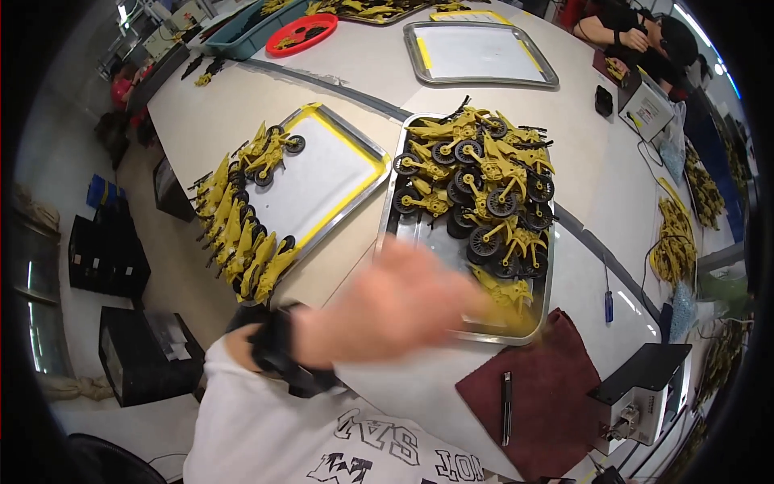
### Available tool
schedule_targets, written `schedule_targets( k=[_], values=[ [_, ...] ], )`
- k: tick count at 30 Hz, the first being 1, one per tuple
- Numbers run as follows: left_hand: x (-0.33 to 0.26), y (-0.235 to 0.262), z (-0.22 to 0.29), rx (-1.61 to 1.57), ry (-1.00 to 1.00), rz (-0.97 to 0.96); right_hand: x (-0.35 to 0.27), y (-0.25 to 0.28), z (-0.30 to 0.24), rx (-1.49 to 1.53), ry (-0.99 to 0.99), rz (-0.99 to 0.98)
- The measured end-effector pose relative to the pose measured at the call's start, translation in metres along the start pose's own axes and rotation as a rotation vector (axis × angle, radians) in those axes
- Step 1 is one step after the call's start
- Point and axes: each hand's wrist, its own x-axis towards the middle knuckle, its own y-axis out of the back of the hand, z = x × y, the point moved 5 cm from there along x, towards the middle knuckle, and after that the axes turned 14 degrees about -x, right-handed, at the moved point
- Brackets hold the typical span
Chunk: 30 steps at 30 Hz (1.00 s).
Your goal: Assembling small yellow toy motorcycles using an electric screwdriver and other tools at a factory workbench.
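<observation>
My left hand sweeps across toward the near end of the steel tray heaped with yellow toy motorcycles; motion blur hides whether its fingers are spread or pinching. I judge this the pick-up step. Next: grasp one motorcycle cleanly without snagging neighbours.

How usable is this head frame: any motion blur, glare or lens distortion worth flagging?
Head view: the left hand is smeared by motion blur, its fingers indistinct; the heaped yellow toy motorcycles are sharp; fisheye bends the table edge; mild glare on the steel tray; dark corner vignette.
</observation>
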Motion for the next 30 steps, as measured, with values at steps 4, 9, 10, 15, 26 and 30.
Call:
schedule_targets(
  k=[4,9,10,15,26,30],
  values=[
    [-0.073,0.115,-0.146,-0.052,0.877,0.353,-0.018,0.027,0.030,-0.162,-0.236,0.129],
    [-0.173,0.151,-0.271,0.275,1.058,0.143,-0.016,0.031,0.052,0.120,-0.359,0.028],
    [-0.177,0.150,-0.280,0.267,1.053,0.136,-0.016,0.030,0.050,0.110,-0.366,0.021],
    [-0.165,0.152,-0.282,0.538,1.081,0.048,-0.018,0.039,0.047,0.092,-0.365,0.009],
    [-0.182,0.159,-0.298,0.342,1.249,0.019,-0.027,0.047,0.062,-0.050,-0.446,0.147],
    [-0.178,0.153,-0.291,0.357,1.258,0.004,-0.025,0.059,0.066,-0.206,-0.384,0.104]
  ],
)
